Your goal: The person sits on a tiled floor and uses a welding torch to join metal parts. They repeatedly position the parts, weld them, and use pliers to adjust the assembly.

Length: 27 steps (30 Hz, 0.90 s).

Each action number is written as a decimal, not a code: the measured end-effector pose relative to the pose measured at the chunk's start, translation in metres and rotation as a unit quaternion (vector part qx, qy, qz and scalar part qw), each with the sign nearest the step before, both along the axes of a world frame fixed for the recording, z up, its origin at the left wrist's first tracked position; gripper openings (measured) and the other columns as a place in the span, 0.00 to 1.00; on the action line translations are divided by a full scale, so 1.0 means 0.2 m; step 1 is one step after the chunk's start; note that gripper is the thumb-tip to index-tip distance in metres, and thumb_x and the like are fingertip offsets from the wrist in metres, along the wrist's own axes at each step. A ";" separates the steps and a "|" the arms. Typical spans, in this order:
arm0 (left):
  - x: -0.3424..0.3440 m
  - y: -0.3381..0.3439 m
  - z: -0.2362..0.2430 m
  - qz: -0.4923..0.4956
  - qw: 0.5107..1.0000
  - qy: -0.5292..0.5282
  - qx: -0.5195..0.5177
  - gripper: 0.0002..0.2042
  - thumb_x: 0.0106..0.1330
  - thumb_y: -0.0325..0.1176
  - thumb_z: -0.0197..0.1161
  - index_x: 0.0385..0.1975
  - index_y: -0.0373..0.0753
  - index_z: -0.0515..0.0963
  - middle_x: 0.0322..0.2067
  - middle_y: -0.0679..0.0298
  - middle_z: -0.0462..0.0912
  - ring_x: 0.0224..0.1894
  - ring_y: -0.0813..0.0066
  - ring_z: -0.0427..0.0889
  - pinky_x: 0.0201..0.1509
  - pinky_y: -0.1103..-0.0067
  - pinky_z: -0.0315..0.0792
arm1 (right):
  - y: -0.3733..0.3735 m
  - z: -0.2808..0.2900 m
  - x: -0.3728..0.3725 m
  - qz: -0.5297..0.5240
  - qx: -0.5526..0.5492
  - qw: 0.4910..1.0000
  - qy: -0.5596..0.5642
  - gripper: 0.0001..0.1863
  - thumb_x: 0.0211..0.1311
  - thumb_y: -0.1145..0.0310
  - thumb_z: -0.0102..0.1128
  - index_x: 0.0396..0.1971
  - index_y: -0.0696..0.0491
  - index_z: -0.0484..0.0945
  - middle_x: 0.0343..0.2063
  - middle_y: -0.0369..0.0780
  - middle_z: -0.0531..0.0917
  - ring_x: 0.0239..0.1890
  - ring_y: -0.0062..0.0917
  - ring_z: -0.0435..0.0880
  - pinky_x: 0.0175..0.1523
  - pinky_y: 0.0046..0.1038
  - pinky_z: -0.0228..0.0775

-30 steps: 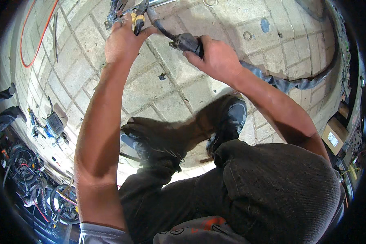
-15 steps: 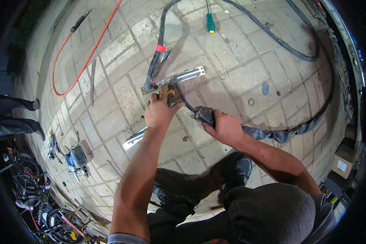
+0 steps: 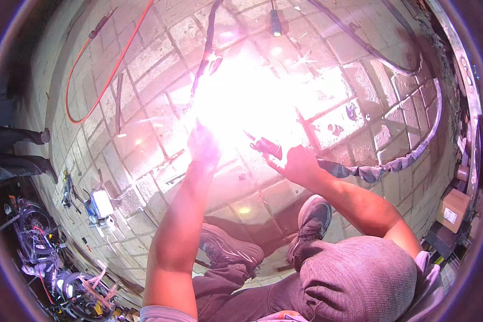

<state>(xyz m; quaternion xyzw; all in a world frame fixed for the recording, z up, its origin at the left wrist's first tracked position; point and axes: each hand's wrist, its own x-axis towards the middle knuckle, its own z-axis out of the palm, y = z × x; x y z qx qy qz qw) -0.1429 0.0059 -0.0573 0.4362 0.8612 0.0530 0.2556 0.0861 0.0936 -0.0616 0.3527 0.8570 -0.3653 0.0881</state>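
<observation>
Head view shows the left forearm (image 3: 177,225) pointing nearly to 12 o'clock; the left hand (image 3: 205,147) is partly inside white glare (image 3: 252,94), so I cannot tell its grip. The right forearm (image 3: 357,201) slants toward 10 o'clock, and the right hand (image 3: 299,163) closes its grip around a dark torch handle (image 3: 268,146), near the view's centre, its tip toward 10 o'clock.

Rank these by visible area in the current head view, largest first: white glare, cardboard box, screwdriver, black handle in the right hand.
1. White glare
2. Cardboard box
3. Black handle in the right hand, and screwdriver: too close in visible size to rank surely.
</observation>
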 end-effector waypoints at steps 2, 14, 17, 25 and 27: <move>-0.03 -0.03 -0.09 0.050 0.991 -0.072 0.102 0.31 0.62 0.49 0.64 0.58 0.32 0.69 0.48 0.51 0.78 0.45 0.53 0.82 0.49 0.64 0.77 | -0.02 -0.21 0.07 0.043 0.046 0.988 0.141 0.20 0.62 0.52 0.57 0.48 0.48 0.82 0.23 0.48 0.83 0.24 0.43 0.83 0.32 0.39 0.75; -0.01 0.01 -0.02 0.025 0.995 0.095 0.028 0.49 0.46 0.69 0.67 0.66 0.44 0.65 0.50 0.49 0.74 0.46 0.49 0.81 0.43 0.62 0.78 | -0.01 0.10 -0.03 -0.038 -0.008 0.999 0.017 0.26 0.56 0.51 0.63 0.41 0.60 0.75 0.29 0.51 0.83 0.31 0.47 0.84 0.35 0.44 0.76; -0.01 0.02 0.01 0.025 0.995 0.096 0.005 0.48 0.46 0.67 0.67 0.66 0.44 0.64 0.50 0.49 0.75 0.47 0.49 0.81 0.43 0.62 0.78 | -0.01 0.07 -0.02 -0.021 0.007 0.999 0.029 0.25 0.56 0.51 0.63 0.39 0.60 0.75 0.26 0.51 0.83 0.28 0.47 0.84 0.32 0.43 0.76; 0.01 0.04 0.06 0.028 0.995 0.092 -0.022 0.49 0.47 0.69 0.65 0.66 0.41 0.64 0.52 0.47 0.75 0.49 0.51 0.81 0.47 0.63 0.78 | 0.00 0.09 -0.04 -0.029 0.022 0.999 0.031 0.26 0.56 0.50 0.64 0.41 0.60 0.75 0.26 0.53 0.83 0.28 0.49 0.83 0.34 0.44 0.76; 0.02 0.04 0.04 0.023 0.996 0.085 0.006 0.46 0.48 0.67 0.67 0.62 0.41 0.67 0.50 0.47 0.76 0.48 0.50 0.81 0.46 0.63 0.78 | -0.01 0.07 -0.03 -0.032 0.037 0.998 0.026 0.27 0.57 0.49 0.62 0.42 0.60 0.75 0.26 0.52 0.83 0.28 0.48 0.83 0.34 0.43 0.77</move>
